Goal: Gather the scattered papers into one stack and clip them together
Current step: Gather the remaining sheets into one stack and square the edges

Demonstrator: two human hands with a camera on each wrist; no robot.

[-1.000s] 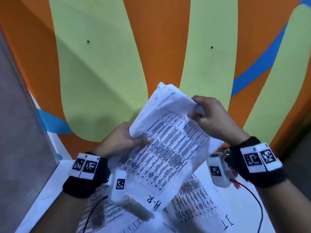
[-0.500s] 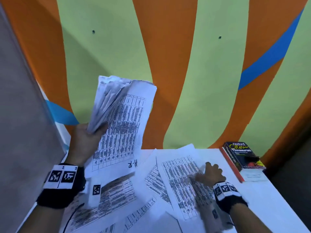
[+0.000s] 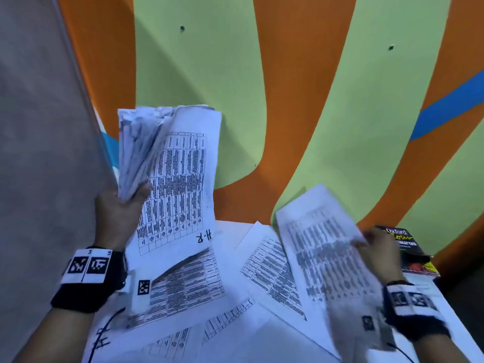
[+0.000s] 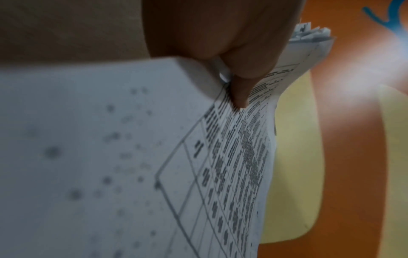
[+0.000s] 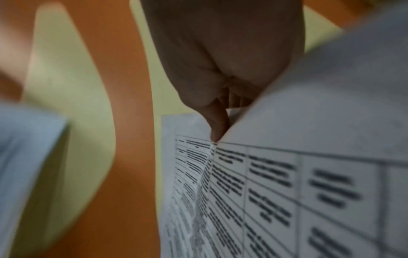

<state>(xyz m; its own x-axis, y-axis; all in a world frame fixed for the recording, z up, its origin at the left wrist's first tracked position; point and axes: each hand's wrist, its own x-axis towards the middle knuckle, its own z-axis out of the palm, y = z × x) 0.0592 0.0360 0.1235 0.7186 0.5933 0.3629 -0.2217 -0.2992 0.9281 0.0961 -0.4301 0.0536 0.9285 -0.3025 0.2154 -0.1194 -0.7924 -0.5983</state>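
My left hand (image 3: 125, 205) grips a sheaf of printed papers (image 3: 178, 179), held upright above the table's left side; its top sheet carries a table and the letters "H-R". The left wrist view shows my thumb (image 4: 240, 90) pressed on that sheaf (image 4: 232, 165). At the right, my right hand (image 3: 377, 250) pinches the edge of a single printed sheet (image 3: 324, 252), lifted and blurred with motion; that sheet (image 5: 287, 192) hangs from my fingers (image 5: 218, 129) in the right wrist view. Several more printed sheets (image 3: 188, 284) lie overlapping on the white table (image 3: 440, 310). No clip shows.
A dark "Oxford" thesaurus (image 3: 403, 247) lies at the table's far right corner, close behind my right hand. A wall painted in orange, green and blue bands (image 3: 288, 100) rises right behind the table. A grey panel (image 3: 39, 153) borders the left side.
A second ago both hands held the sheaf. My left hand then raised it alone at the left, while my right hand dropped to the table and has now lifted one sheet off it.
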